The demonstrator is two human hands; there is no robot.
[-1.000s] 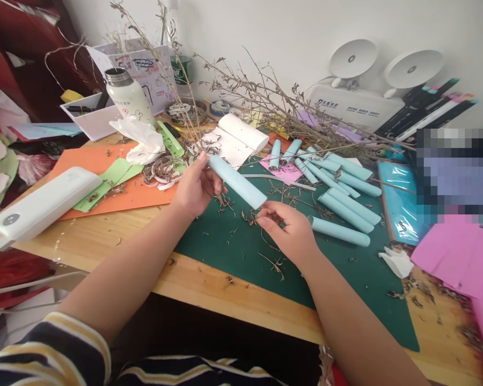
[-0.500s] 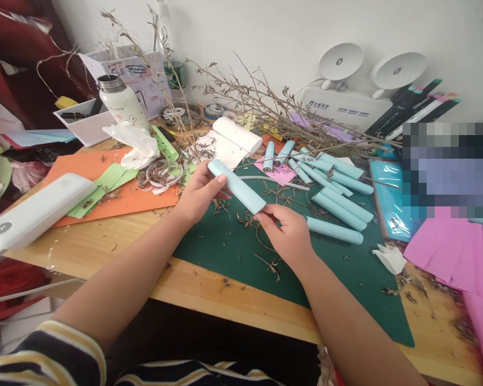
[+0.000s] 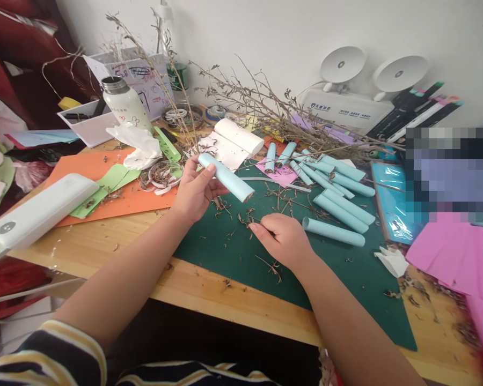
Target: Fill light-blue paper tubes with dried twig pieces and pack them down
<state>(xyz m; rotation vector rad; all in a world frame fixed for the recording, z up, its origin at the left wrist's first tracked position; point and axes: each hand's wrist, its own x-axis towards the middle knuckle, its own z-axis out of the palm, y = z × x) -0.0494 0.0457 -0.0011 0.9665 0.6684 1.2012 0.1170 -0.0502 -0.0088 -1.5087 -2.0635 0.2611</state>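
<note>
My left hand (image 3: 195, 190) holds a light blue paper tube (image 3: 226, 178) above the dark green cutting mat (image 3: 233, 252), its open end pointing down to the right. My right hand (image 3: 284, 238) rests lower on the mat among dry twig bits (image 3: 247, 217), fingers curled and pinched together; whatever is in them is too small to make out. Several more light blue tubes (image 3: 334, 201) lie in a loose pile on the mat to the right. A heap of dry branches (image 3: 265, 115) lies across the back of the desk.
An orange sheet (image 3: 116, 195), green paper scraps and a white device (image 3: 40, 212) lie on the left. A white bottle (image 3: 126, 104), crumpled tissue (image 3: 137, 142), a white paper roll (image 3: 241, 136), pink paper (image 3: 446, 252) and a twin-head lamp (image 3: 346, 102) surround the mat.
My left hand has drawn the tube slightly left and up. My right hand has come off the tube's lower end and dropped onto the mat among the twig bits.
</note>
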